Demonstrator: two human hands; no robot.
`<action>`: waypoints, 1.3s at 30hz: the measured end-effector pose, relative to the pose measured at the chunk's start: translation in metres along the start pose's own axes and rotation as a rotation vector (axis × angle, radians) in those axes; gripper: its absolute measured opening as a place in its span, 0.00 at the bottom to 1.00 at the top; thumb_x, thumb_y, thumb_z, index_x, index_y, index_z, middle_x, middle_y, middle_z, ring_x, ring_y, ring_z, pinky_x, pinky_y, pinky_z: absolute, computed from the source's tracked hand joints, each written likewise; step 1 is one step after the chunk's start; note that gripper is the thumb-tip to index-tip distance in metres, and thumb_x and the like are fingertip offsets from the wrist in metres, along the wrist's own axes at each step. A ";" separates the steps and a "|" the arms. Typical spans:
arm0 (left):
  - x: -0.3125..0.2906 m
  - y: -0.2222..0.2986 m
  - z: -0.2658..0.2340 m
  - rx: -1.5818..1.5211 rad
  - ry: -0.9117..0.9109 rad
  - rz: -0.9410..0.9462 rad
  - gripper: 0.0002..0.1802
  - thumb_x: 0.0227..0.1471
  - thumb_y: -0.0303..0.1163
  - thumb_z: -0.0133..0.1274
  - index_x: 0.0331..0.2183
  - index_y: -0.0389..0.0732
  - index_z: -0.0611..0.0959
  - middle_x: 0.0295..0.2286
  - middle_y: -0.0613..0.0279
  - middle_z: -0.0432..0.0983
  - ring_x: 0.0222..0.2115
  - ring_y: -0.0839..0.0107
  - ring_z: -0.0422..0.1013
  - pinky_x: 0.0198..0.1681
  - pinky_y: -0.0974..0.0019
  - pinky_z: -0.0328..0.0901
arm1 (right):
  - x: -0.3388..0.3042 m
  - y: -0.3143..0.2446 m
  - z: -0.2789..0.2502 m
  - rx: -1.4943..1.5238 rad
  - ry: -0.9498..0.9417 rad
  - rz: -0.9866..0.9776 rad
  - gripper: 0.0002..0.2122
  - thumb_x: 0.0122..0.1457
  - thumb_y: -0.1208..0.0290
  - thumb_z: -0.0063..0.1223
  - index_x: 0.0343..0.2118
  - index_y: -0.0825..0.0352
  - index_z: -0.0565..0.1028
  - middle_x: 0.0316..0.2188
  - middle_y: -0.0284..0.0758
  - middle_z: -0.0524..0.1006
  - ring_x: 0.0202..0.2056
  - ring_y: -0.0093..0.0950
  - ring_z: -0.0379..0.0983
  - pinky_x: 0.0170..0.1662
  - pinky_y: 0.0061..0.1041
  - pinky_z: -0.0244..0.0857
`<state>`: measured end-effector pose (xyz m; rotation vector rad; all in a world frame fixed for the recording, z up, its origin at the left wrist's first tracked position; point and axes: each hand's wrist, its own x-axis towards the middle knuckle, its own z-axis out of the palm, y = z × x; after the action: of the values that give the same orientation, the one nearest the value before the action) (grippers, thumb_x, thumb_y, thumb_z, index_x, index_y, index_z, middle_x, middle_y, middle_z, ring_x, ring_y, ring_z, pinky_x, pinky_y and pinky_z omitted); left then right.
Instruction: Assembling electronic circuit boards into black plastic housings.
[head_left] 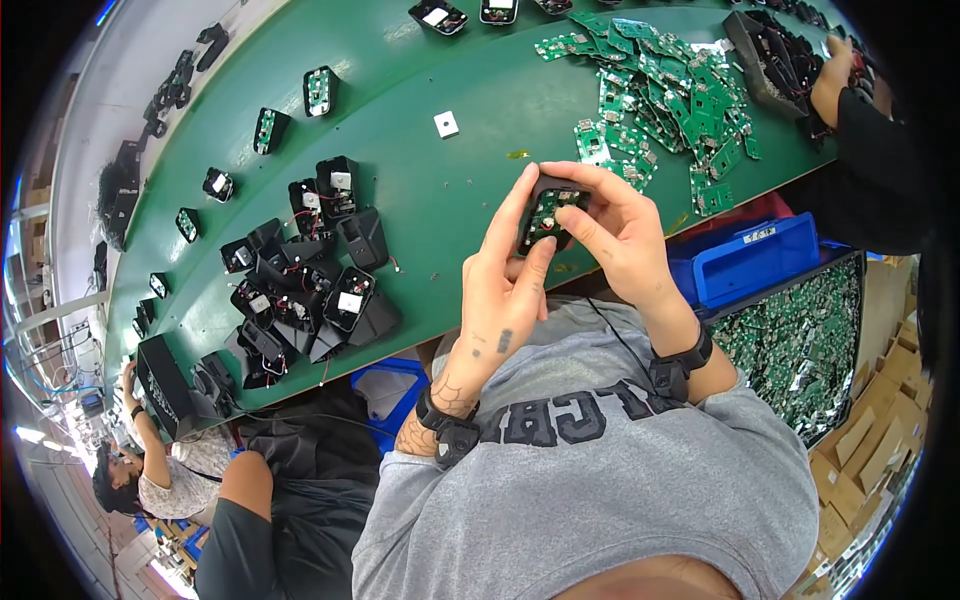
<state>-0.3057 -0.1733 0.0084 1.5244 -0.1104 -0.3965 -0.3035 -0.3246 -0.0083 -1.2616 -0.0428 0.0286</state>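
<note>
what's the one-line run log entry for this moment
left hand: holds black housing | right hand: presses on green board inside it | nearby: loose boards pile, green table

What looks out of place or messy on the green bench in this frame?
Little stands out. A lone small white square part lies on the green table, apart from the heap of green circuit boards and the cluster of black housings. Both piles are loose and unsorted. The left hand and right hand hold one black housing with a board inside.

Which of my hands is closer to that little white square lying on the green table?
Left. The left hand has its fingertips up just below and right of the white square; the right hand sits farther right, across the black housing both hold.
</note>
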 end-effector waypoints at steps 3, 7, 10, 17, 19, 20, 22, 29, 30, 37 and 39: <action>0.006 -0.009 -0.001 0.067 0.027 0.070 0.33 0.58 0.19 0.47 0.62 0.45 0.61 0.38 0.55 0.76 0.13 0.87 0.62 0.13 0.81 0.56 | 0.002 0.004 0.005 0.019 0.059 -0.041 0.18 0.59 0.80 0.52 0.53 0.71 0.71 0.45 0.33 0.75 0.42 0.18 0.71 0.40 0.17 0.68; 0.017 -0.018 -0.002 0.137 0.053 0.151 0.33 0.57 0.19 0.48 0.62 0.45 0.61 0.37 0.55 0.78 0.16 0.83 0.67 0.17 0.78 0.61 | 0.011 0.012 -0.002 -0.003 0.080 -0.009 0.17 0.59 0.80 0.53 0.52 0.69 0.72 0.45 0.32 0.76 0.41 0.18 0.72 0.39 0.17 0.69; 0.030 -0.007 -0.008 -0.043 -0.043 0.031 0.33 0.59 0.23 0.47 0.63 0.45 0.58 0.37 0.52 0.78 0.18 0.78 0.71 0.20 0.74 0.67 | 0.023 -0.004 -0.014 -0.104 0.002 0.030 0.18 0.58 0.78 0.55 0.52 0.67 0.73 0.42 0.32 0.77 0.40 0.17 0.72 0.39 0.18 0.68; 0.127 0.018 -0.073 -0.598 0.137 -0.132 0.13 0.61 0.29 0.46 0.47 0.48 0.66 0.44 0.51 0.75 0.23 0.81 0.67 0.22 0.78 0.65 | 0.053 -0.011 -0.073 -1.443 0.193 -0.392 0.17 0.51 0.67 0.61 0.44 0.66 0.77 0.37 0.38 0.77 0.44 0.38 0.68 0.47 0.36 0.63; 0.170 0.010 -0.093 -0.682 0.187 -0.152 0.11 0.60 0.26 0.45 0.44 0.47 0.65 0.44 0.49 0.75 0.25 0.76 0.69 0.23 0.76 0.66 | 0.053 0.005 -0.073 -1.561 0.234 -0.422 0.17 0.49 0.68 0.62 0.43 0.66 0.76 0.38 0.38 0.74 0.46 0.39 0.67 0.49 0.36 0.62; 0.188 0.006 -0.103 -0.692 0.248 -0.148 0.17 0.60 0.24 0.44 0.49 0.48 0.63 0.43 0.47 0.75 0.26 0.73 0.71 0.22 0.75 0.66 | 0.058 0.011 -0.071 -1.545 0.215 -0.464 0.17 0.49 0.68 0.62 0.43 0.66 0.76 0.38 0.38 0.74 0.46 0.39 0.67 0.49 0.36 0.62; 0.212 -0.001 -0.107 -0.592 0.402 -0.119 0.35 0.59 0.21 0.41 0.62 0.55 0.49 0.40 0.43 0.74 0.30 0.65 0.75 0.22 0.73 0.67 | 0.066 0.015 -0.069 -1.585 0.174 -0.393 0.16 0.48 0.69 0.63 0.40 0.66 0.75 0.39 0.37 0.72 0.48 0.39 0.65 0.50 0.36 0.60; 0.225 -0.004 -0.138 0.396 0.400 0.095 0.41 0.58 0.36 0.46 0.62 0.28 0.46 0.20 0.56 0.81 0.18 0.72 0.73 0.21 0.72 0.65 | 0.120 0.012 -0.047 -0.979 0.072 -0.262 0.08 0.55 0.79 0.55 0.37 0.65 0.71 0.36 0.36 0.72 0.30 0.28 0.72 0.30 0.24 0.68; 0.216 0.021 -0.133 0.409 0.442 -0.013 0.45 0.55 0.41 0.49 0.63 0.30 0.46 0.23 0.57 0.81 0.17 0.72 0.73 0.24 0.70 0.67 | 0.125 0.014 -0.040 -0.761 0.122 -0.173 0.08 0.56 0.79 0.54 0.38 0.66 0.71 0.36 0.35 0.72 0.30 0.25 0.71 0.29 0.22 0.68; 0.135 0.077 -0.313 1.074 1.045 -0.136 0.28 0.51 0.47 0.49 0.47 0.36 0.78 0.29 0.45 0.80 0.36 0.49 0.77 0.45 0.53 0.69 | 0.130 0.042 -0.031 -0.900 0.000 -0.524 0.03 0.59 0.81 0.48 0.34 0.70 0.74 0.38 0.33 0.71 0.35 0.22 0.69 0.32 0.18 0.65; 0.128 0.050 -0.386 1.113 1.008 -0.501 0.27 0.49 0.48 0.51 0.43 0.35 0.80 0.32 0.41 0.79 0.35 0.48 0.77 0.42 0.52 0.70 | 0.128 0.035 -0.038 -0.862 -0.028 -0.248 0.05 0.58 0.80 0.51 0.36 0.69 0.76 0.40 0.34 0.72 0.37 0.26 0.70 0.32 0.19 0.62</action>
<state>-0.0557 0.1514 0.0136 2.6830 1.0124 0.1496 -0.1734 -0.3445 -0.0513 -2.1078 -0.2565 -0.2072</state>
